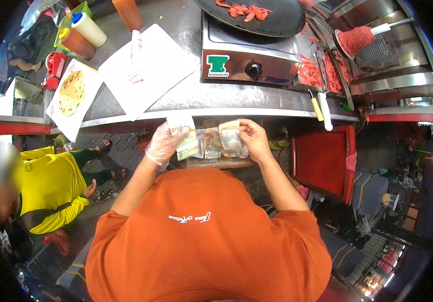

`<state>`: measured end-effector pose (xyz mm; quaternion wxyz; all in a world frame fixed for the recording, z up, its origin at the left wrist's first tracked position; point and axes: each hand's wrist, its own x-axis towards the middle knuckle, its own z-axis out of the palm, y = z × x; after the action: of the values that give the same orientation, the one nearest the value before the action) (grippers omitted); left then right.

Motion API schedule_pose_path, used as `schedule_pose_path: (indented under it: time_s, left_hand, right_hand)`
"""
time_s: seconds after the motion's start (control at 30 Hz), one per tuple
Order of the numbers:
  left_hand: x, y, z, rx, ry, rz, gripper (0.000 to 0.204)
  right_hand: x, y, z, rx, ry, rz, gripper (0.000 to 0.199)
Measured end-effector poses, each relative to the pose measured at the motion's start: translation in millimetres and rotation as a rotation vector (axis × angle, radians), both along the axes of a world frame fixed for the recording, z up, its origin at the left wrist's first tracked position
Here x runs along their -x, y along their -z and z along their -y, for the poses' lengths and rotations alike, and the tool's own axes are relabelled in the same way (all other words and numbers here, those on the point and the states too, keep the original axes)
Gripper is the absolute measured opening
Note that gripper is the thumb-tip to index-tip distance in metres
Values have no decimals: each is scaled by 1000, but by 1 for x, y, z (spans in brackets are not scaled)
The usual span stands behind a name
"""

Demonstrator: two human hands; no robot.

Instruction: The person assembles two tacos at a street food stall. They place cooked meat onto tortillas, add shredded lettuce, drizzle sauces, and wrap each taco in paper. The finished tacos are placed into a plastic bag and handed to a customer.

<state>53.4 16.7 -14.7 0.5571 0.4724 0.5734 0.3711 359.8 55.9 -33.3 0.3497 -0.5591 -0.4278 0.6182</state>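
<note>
My left hand (162, 144), in a clear plastic glove, is closed on several greenish and pale banknotes (185, 142). My right hand (254, 139) is bare and pinches a pale banknote (230, 134) by its upper right side. Between the hands, more banknotes (209, 143) in brown, orange and bluish tones lie in an open wooden drawer (221, 163) below the counter's front edge. Part of the drawer is hidden by my hands and the notes. A flatbread (72, 93) rests on white paper at the counter's left end.
White wrapping papers (161, 65) and sauce bottles (78, 44) stand left on the steel counter. A round griddle (257, 19) with red meat strips sits on a stove (249, 65). A knife (324, 111) juts over the edge beside the meat tray. A person in yellow (58, 183) is at left.
</note>
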Motion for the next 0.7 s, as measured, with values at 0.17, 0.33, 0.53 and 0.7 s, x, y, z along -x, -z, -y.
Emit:
schedule_pose_path:
  time_s: [0.17,0.33,0.53,0.7]
  left_hand:
    - [-20,37,-8,-2,234,87,35]
    - [-30,24,-18,-175,254,18,45]
    - [-16,-16,-1,-109,188,200,47]
    - [50,-18,30,-348,-151,50,50]
  right_hand:
    - [25,-56,20,-110,89,-332,43]
    - [54,-52,38,-7,16,-76,43]
    - [85,-42,35,-185,-103,16,37]
    - [198,-80,-13,-206,-184,-360,18]
